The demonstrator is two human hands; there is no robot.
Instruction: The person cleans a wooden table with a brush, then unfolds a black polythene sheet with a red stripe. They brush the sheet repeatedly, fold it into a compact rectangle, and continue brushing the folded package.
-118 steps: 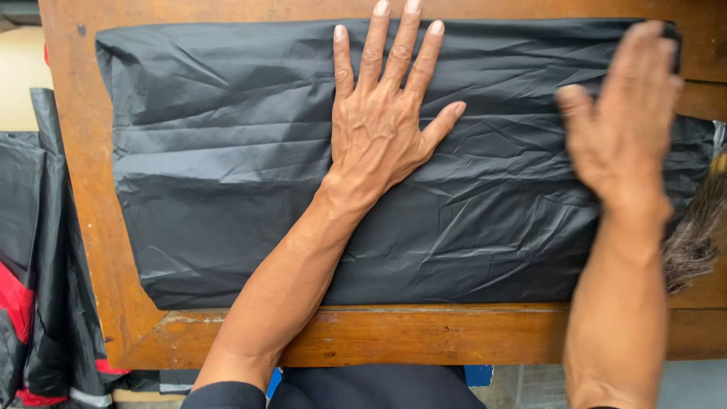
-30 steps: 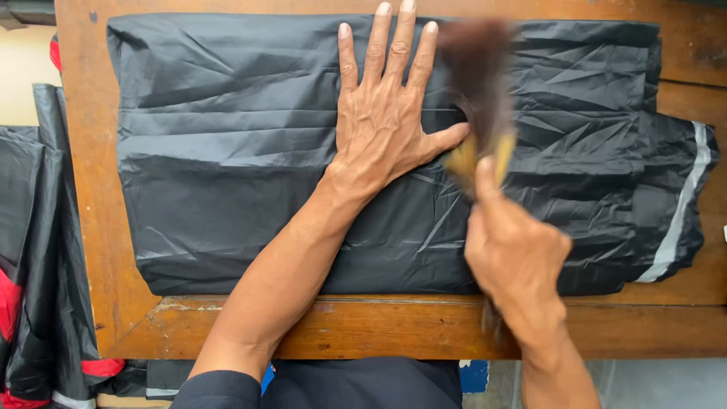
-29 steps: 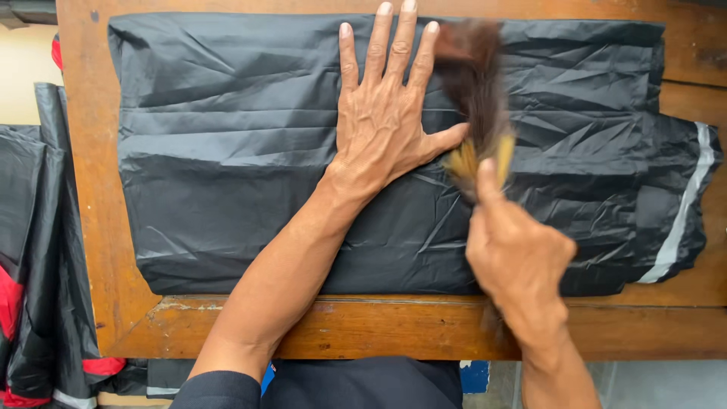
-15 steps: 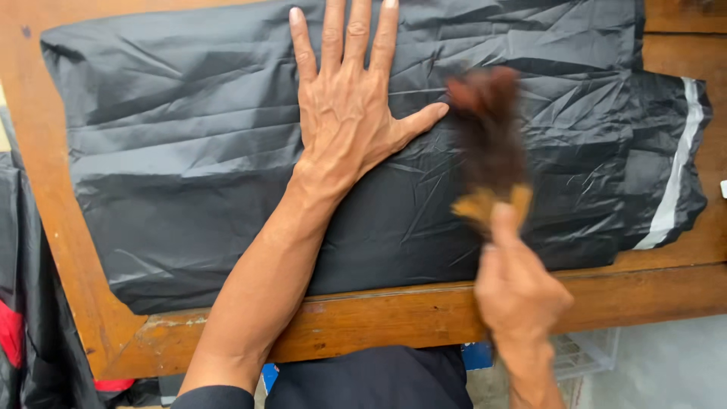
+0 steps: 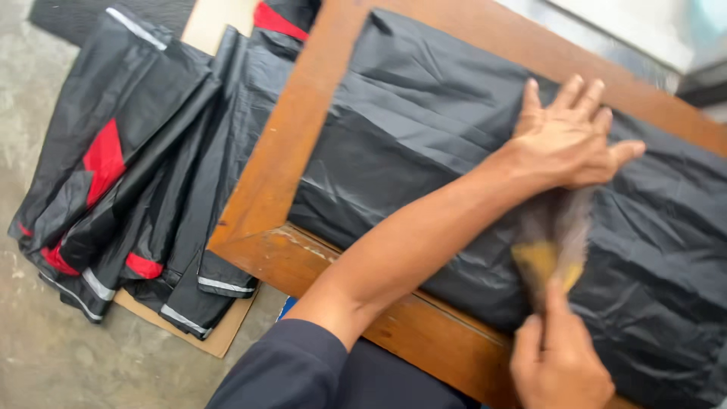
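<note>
One head-worn view — close above, tilted down-left over the wooden table (image 5: 261, 189) and floor.

Grey concrete floor (image 5: 45, 356); wooden table (image 5: 273, 189); perhaps cardboard sheet (image 5: 216, 341) beneath folded garments (image 5: 136, 189)

The garment (image 5: 424, 144) under my left hand (image 5: 568, 140) is plain black, with a little shine on its creases. The frame (image 5: 273, 189) around it is warm reddish-brown wood. The brush (image 5: 551, 250) in my right hand (image 5: 560, 367) has a yellow-ochre base and dark brownish bristles (they are blurred). On the grey floor (image 5: 45, 356), the pile of garments (image 5: 129, 182) is black with red patches and thin silver-grey stripes, lying on tan cardboard (image 5: 219, 341). My sleeve (image 5: 288, 371) is dark navy.
</note>
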